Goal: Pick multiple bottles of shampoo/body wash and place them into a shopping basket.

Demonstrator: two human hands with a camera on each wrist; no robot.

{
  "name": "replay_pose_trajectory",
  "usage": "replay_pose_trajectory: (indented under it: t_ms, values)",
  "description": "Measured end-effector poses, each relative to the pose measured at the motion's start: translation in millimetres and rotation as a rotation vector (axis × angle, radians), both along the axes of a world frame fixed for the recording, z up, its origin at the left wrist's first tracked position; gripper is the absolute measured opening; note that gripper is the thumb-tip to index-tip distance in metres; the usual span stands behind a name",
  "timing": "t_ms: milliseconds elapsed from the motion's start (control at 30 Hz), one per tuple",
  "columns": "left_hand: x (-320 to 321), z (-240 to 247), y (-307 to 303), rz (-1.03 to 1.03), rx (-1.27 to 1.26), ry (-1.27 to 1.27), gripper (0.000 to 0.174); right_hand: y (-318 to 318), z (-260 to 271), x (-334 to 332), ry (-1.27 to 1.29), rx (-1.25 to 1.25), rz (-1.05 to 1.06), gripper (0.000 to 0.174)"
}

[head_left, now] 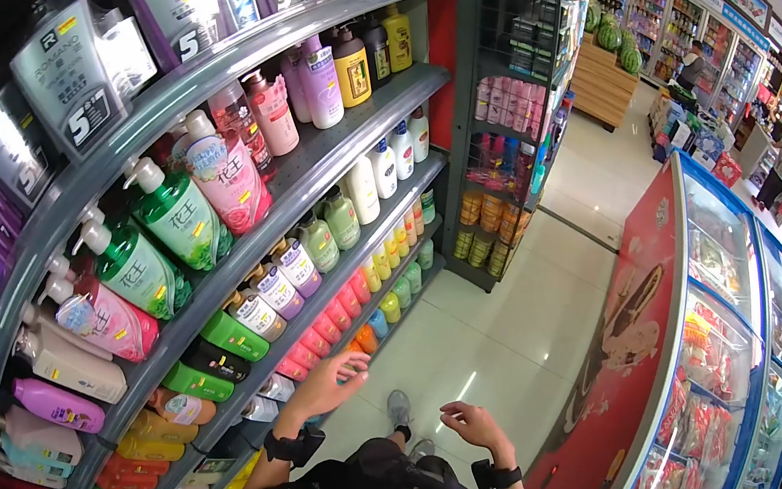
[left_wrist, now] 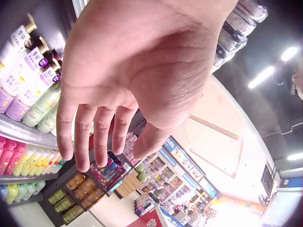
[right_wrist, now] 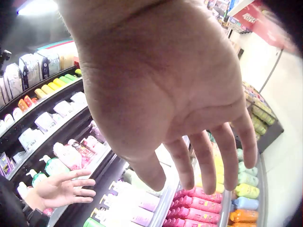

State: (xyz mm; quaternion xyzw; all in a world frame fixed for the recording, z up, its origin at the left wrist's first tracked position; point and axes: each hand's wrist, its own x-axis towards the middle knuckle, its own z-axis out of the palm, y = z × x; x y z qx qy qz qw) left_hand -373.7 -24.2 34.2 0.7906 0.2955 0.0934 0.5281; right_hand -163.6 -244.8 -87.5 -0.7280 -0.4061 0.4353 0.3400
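My left hand (head_left: 330,383) hangs in front of the lower shelves, fingers relaxed, holding nothing. In the head view it overlaps the row of pink bottles (head_left: 330,320). The left wrist view shows its bare palm with the fingers (left_wrist: 100,126) loosely extended. To the right, over the floor, my right hand (head_left: 472,424) is held out with nothing in it. Its palm and spread fingers (right_wrist: 203,153) fill much of the right wrist view. Nearest the left hand on the shelf above stand white and purple pump bottles (head_left: 294,265).
Shelves (head_left: 238,237) of shampoo and body wash bottles curve along the left. A dark wire rack (head_left: 502,127) stands at their far end. On the right is a chest freezer (head_left: 693,301) with a red side and blue rim. Tiled floor (head_left: 485,332) runs between them; watermelons (head_left: 610,34) lie farther back.
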Motion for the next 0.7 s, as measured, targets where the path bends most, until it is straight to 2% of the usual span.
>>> replay_pose_trajectory:
  t_ms: [100, 333, 433, 567, 700]
  values:
    - [20, 1, 31, 0.084, 0.048, -0.120, 0.031, 41, 5, 28, -0.022, 0.093, 0.093, 0.031]
    - [58, 33, 98, 0.185, 0.095, -0.276, 0.033, 157, 76, 89, -0.162, 0.332, 0.173, 0.026]
    - [61, 56, 115, 0.266, 0.144, -0.284, 0.030, 207, 99, 103, -0.075, 0.431, 0.172, 0.024]
    - [58, 64, 130, 0.406, 0.229, -0.280, 0.028, 267, 123, 109, -0.037, 0.516, 0.296, 0.024]
    - [58, 62, 136, 0.604, 0.287, -0.328, 0.029, 313, 155, 111, 0.003, 0.450, 0.454, 0.021]
